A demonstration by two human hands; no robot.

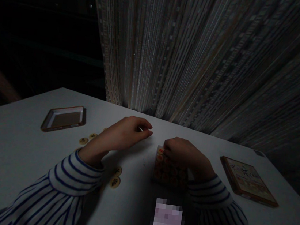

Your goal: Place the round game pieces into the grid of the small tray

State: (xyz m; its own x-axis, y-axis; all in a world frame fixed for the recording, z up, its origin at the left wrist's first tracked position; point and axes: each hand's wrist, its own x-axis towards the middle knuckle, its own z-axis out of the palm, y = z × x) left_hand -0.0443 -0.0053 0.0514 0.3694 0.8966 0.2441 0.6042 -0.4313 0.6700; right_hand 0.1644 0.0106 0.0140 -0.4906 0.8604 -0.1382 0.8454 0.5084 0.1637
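Over the white table hangs my left hand, its thumb and index finger curved with a small gap between their tips and nothing visible in it. My right hand is closed, knuckles up, over the far side of a small box. Rows of round Chinese chess pieces with red characters fill the visible part of the box. Its fingertips are at the back row, beside one piece; whether they pinch one is hidden. Loose pieces with dark characters lie beside and behind my left forearm, partly covered by it.
An open shallow tray-like lid lies at the back left of the white table. A flat box with a printed picture is on the right. A string curtain hangs behind the table. A pixelated patch covers part of the front.
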